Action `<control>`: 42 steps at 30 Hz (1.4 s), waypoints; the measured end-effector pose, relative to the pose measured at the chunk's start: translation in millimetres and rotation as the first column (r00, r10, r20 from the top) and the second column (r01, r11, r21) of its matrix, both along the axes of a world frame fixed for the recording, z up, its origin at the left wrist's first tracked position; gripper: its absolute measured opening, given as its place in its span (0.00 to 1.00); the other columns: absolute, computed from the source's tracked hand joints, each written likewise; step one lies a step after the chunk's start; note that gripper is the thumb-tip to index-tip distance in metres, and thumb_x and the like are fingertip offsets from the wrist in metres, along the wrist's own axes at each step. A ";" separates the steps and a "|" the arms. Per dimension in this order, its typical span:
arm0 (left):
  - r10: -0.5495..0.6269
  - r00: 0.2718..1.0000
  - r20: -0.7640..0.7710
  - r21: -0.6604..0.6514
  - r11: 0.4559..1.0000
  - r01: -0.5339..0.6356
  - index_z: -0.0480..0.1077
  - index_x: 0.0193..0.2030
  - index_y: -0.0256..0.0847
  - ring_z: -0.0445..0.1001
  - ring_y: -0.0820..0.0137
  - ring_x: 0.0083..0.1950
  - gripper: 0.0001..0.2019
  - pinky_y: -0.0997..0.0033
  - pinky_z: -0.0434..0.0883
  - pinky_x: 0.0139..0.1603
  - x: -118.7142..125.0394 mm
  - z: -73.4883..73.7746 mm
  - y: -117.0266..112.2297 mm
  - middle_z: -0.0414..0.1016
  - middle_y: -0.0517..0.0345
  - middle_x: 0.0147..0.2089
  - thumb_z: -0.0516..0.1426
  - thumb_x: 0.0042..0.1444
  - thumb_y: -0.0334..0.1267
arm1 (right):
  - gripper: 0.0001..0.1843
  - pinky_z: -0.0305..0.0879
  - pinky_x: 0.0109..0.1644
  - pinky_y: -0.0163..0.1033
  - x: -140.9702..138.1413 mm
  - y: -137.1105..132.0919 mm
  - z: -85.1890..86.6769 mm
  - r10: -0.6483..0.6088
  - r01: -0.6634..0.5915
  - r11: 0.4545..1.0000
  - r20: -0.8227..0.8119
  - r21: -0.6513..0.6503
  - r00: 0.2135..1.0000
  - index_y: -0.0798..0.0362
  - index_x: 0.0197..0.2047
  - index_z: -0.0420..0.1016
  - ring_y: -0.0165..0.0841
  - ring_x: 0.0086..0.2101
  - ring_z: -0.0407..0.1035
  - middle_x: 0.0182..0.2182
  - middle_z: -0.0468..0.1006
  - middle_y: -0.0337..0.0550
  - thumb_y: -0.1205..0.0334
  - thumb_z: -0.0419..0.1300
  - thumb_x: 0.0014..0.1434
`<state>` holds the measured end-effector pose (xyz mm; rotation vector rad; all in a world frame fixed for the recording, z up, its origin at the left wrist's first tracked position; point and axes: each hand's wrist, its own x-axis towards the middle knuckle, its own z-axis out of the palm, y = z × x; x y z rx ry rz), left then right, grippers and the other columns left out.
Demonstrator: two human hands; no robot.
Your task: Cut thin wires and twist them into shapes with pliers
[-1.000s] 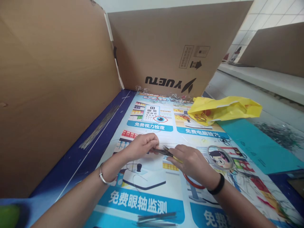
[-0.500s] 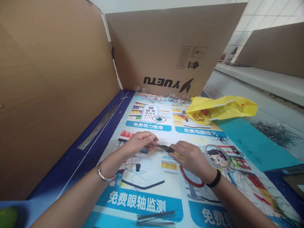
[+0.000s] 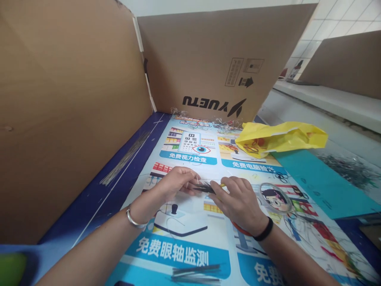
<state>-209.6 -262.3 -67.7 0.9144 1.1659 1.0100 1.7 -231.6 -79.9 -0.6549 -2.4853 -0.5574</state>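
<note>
Closely, both hands meet over the middle of the desk [image 3: 89,214], above the printed poster [image 3: 220,254] spread across it. The right hand [image 3: 241,202], a black band at its wrist, is closed around the yellow handles of a pair of pliers [image 3: 206,188], whose dark metal nose points at the left hand's fingertips. The left hand [image 3: 178,182] has its fingers curled and drawn together, with thin pale strands [image 3: 197,179] showing at their tips; whether the pliers bite on one cannot be told. Toward the desk's left edge lies a bundle of thin wires [image 3: 126,158], and at the near edge a short bunch of dark rods [image 3: 196,271]. A yellow bag [image 3: 285,137] sits near the far right corner, beside a teal sheet [image 3: 324,182] along the right edge. Upright cardboard [image 3: 223,51] stands at the far edge.
</note>
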 end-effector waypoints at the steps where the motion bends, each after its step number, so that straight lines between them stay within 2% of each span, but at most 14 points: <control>1: 0.002 1.000 0.015 0.005 1.000 -0.002 0.72 0.32 0.33 0.75 0.70 0.28 0.14 0.71 0.72 0.28 1.2 0.0 -0.9 0.75 0.52 0.30 0.58 0.50 0.45 | 0.12 0.52 0.40 0.43 -0.2 -1.3 -0.1 0.006 -0.007 0.999 0.015 0.041 1.000 0.50 0.46 0.69 0.37 0.37 0.62 0.36 0.71 0.45 0.57 0.57 0.58; 5: 0.002 0.999 0.046 -0.005 1.000 -0.002 0.72 0.32 0.34 0.74 0.70 0.31 0.13 0.72 0.72 0.28 4.0 -0.8 -3.1 0.74 0.52 0.31 0.58 0.51 0.44 | 0.13 0.52 0.40 0.43 0.8 -3.4 -2.5 0.029 -0.034 0.994 0.053 0.099 0.998 0.50 0.48 0.69 0.36 0.37 0.63 0.36 0.71 0.44 0.61 0.57 0.58; 13: -0.002 0.996 0.085 -0.015 1.000 0.004 0.73 0.31 0.33 0.73 0.70 0.33 0.13 0.72 0.72 0.28 8.1 -2.4 -3.3 0.74 0.53 0.30 0.59 0.48 0.44 | 0.16 0.53 0.40 0.44 1.1 -5.4 -4.5 0.038 -0.047 0.995 0.110 0.084 0.993 0.50 0.51 0.67 0.37 0.37 0.63 0.38 0.70 0.46 0.66 0.56 0.59; 18: -0.011 0.997 0.079 -0.003 1.000 0.011 0.73 0.29 0.34 0.71 0.72 0.30 0.12 0.73 0.71 0.27 8.1 -4.7 -2.6 0.72 0.55 0.28 0.59 0.49 0.43 | 0.16 0.54 0.40 0.44 0.6 -5.7 -5.0 0.035 -0.042 0.997 0.108 0.065 0.994 0.50 0.51 0.67 0.37 0.38 0.62 0.38 0.70 0.46 0.67 0.54 0.60; 32: -0.017 0.995 0.095 -0.042 0.999 0.022 0.74 0.31 0.33 0.72 0.70 0.33 0.12 0.74 0.71 0.28 7.1 -3.2 -3.1 0.74 0.53 0.28 0.60 0.48 0.43 | 0.15 0.53 0.40 0.43 1.5 -6.0 -6.6 0.035 -0.040 0.997 0.085 0.062 0.996 0.49 0.51 0.68 0.36 0.38 0.63 0.38 0.71 0.46 0.66 0.55 0.59; 42: -0.042 0.993 0.113 -0.045 0.998 0.047 0.74 0.30 0.33 0.72 0.71 0.31 0.11 0.73 0.70 0.28 7.0 -4.5 -3.5 0.75 0.52 0.30 0.60 0.47 0.42 | 0.15 0.54 0.40 0.44 1.5 -5.1 -7.2 0.049 -0.060 0.993 0.103 0.104 0.994 0.52 0.51 0.67 0.37 0.37 0.61 0.38 0.71 0.46 0.68 0.54 0.60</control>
